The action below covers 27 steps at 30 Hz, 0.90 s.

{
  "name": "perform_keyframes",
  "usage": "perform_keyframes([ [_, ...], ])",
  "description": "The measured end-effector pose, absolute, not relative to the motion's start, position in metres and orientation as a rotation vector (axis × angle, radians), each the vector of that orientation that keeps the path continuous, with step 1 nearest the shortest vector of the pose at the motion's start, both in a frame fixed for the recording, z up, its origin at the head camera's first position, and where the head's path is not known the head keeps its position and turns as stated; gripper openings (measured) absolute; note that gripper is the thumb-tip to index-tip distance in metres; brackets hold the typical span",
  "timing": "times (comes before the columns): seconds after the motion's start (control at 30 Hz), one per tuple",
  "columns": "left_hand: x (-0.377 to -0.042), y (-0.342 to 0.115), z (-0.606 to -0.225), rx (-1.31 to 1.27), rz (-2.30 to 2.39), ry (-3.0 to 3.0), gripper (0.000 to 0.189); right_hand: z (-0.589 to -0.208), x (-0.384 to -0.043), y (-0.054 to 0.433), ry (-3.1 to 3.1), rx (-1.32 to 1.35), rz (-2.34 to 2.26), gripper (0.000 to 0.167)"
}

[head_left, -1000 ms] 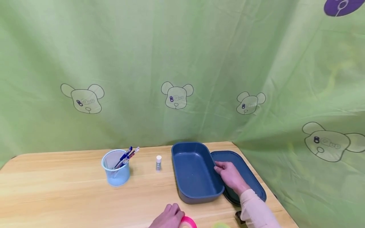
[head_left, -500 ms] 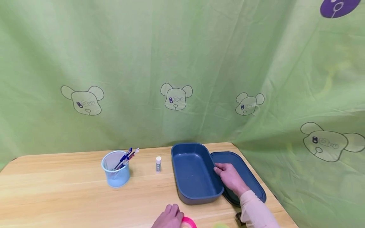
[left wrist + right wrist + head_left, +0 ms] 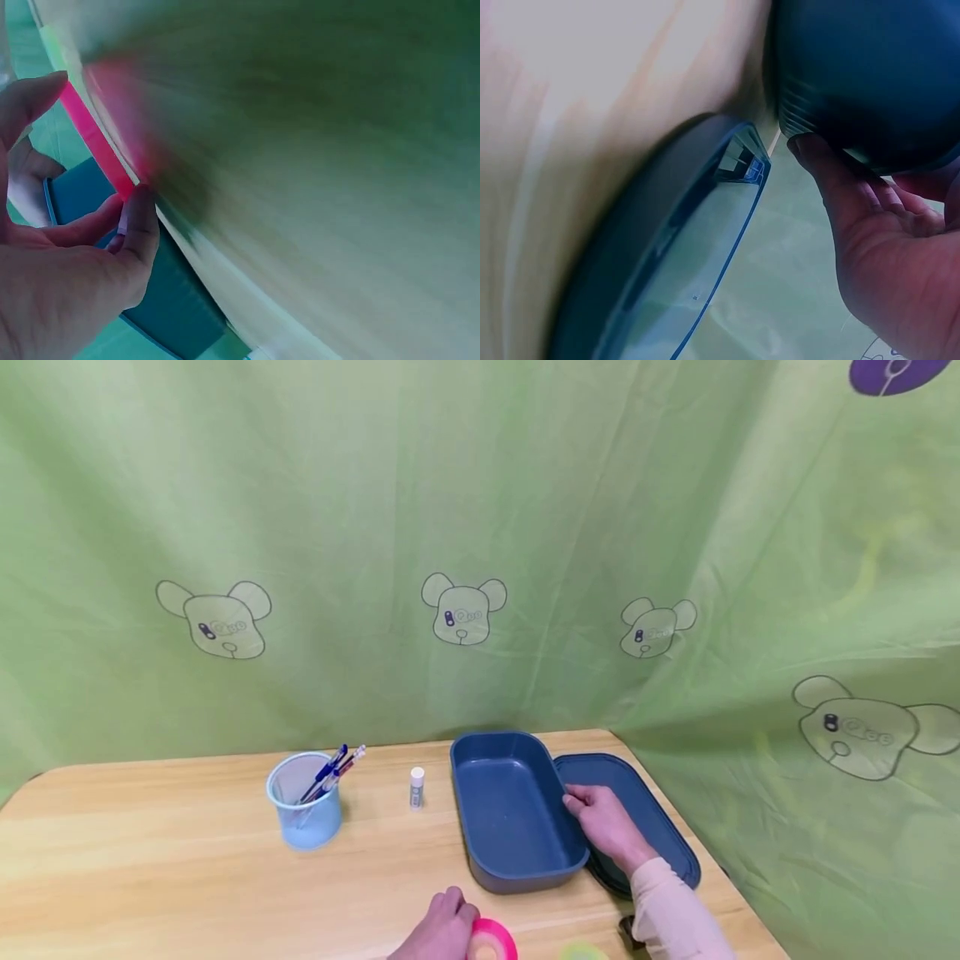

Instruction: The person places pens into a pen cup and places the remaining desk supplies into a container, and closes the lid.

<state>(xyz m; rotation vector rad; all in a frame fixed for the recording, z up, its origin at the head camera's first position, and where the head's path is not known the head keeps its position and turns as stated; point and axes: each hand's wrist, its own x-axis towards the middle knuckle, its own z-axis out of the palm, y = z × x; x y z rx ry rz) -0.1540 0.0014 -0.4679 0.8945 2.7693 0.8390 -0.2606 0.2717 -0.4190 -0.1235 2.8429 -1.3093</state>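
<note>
My left hand holds a bright pink roll of tape low in the head view, near the front of the table. In the left wrist view the pink roll shows edge-on, spanned between thumb and fingers. My right hand grips the right wall of a dark blue rectangular box at its rim. The box stands without its lid, and its bare floor shows. From the right wrist, the thumb presses along the box's outer wall, with the other fingers partly hidden behind it.
The dark blue lid lies right of the box, partly under my right forearm. A blue mesh pen cup with several pens and a white glue stick stand to the left. A yellow-green round thing shows at the bottom edge.
The left hand and the pink roll have shifted slightly forward, and more of the roll's face shows. The right hand and the box keep their place.
</note>
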Motion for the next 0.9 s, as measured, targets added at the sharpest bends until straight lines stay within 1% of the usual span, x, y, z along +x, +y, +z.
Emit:
perform_keyframes([
  [0.1,-0.155,-0.004,-0.467,0.942,0.913,2.768,0.051,-0.418,-0.261,0.272,2.859,-0.124,-1.297,0.04],
  [0.27,-0.159,-0.012,-0.462,0.951,0.944,2.708,0.063,-0.419,-0.262,0.272,2.869,-0.131,-1.281,0.04],
  [0.4,-0.16,-0.016,-0.444,0.869,0.943,2.649,0.072,-0.419,-0.261,0.272,2.875,-0.124,-1.268,0.039],
  [0.47,-0.159,-0.018,-0.43,0.77,0.976,2.602,0.078,-0.42,-0.261,0.271,2.877,-0.119,-1.266,0.039],
  [0.57,-0.159,-0.02,-0.414,0.667,1.029,2.557,0.075,-0.42,-0.26,0.271,2.87,-0.117,-1.27,0.04],
  [0.7,-0.158,-0.025,-0.399,0.678,1.072,2.606,0.066,-0.42,-0.259,0.271,2.863,-0.118,-1.278,0.04],
  [0.9,-0.158,-0.035,-0.385,0.693,1.136,2.697,0.066,-0.42,-0.259,0.27,2.857,-0.114,-1.285,0.042],
])
